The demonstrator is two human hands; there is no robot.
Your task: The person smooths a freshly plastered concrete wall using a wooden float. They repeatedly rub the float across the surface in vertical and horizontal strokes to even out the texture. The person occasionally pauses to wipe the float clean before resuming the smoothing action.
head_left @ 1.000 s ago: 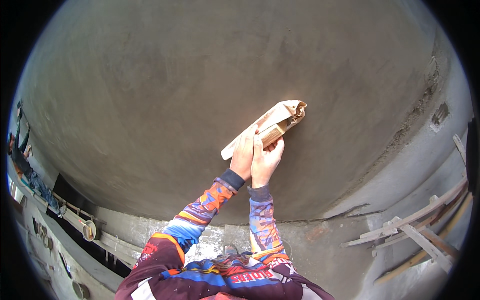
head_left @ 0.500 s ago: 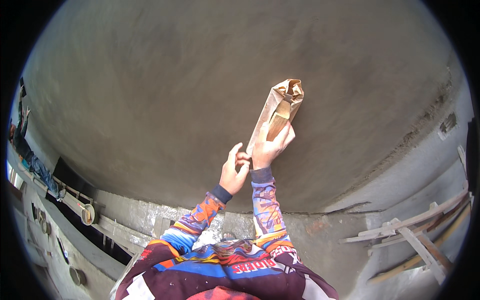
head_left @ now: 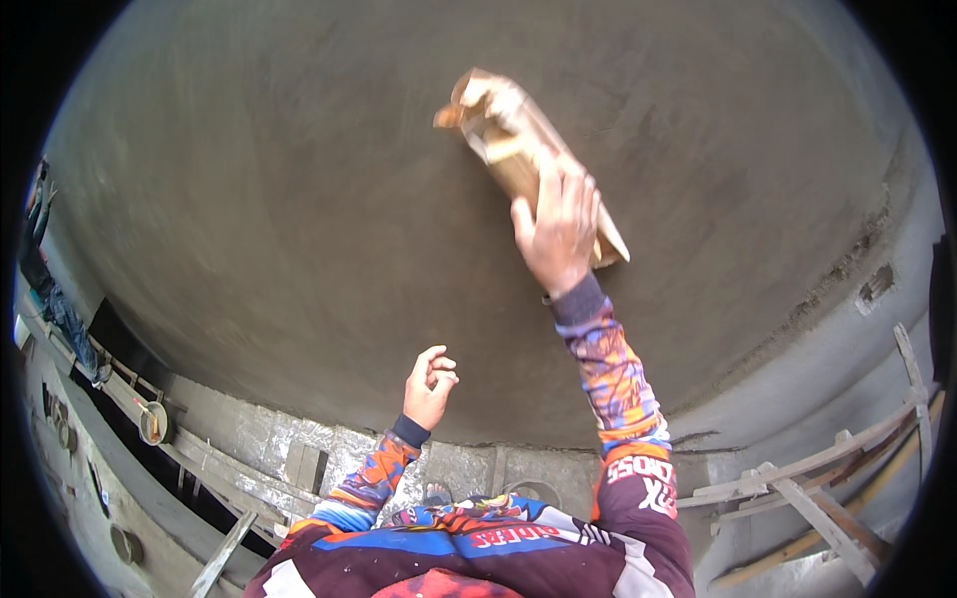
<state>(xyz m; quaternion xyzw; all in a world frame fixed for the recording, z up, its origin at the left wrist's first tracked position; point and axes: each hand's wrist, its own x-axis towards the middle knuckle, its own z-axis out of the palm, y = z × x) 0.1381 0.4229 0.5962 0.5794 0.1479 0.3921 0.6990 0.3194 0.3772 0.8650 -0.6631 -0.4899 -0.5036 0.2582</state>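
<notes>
1. The right hand (head_left: pixel 560 231) is now working alone. A second ago both hands were pressed together on the wooden float (head_left: pixel 528 164), low and near the middle of the plastered wall (head_left: pixel 249 199). Half a second ago the left hand (head_left: pixel 429 387) was already peeling away.
2. The float is travelling up the wall and swinging as it goes. A second ago its far end was pointing up and to the right, and now it is pointing up and to the left, high on the wall toward its upper edge.
3. The right hand's fingers are spread flat over the float's lower half, pressing it against the grey surface. Whether the thumb is hooking a handle underneath, I cannot tell.
4. The left hand is hanging free well below, near the wall's lower edge. Its fingers are loosely curled and holding nothing.
5. Judging from this, the smoothing stroke is being carried upward one-handed, so the pressure is coming from a single outstretched arm.
6. The float is looking like a long, pale, narrow wooden board, slightly blurred from motion. A raised block or grip is sitting at its upper end, smeared with light mortar. Its lower corner is poking out beside the right wrist.
7. The wall around it is looking evenly grey and damp, with faint sweeping marks.
</notes>
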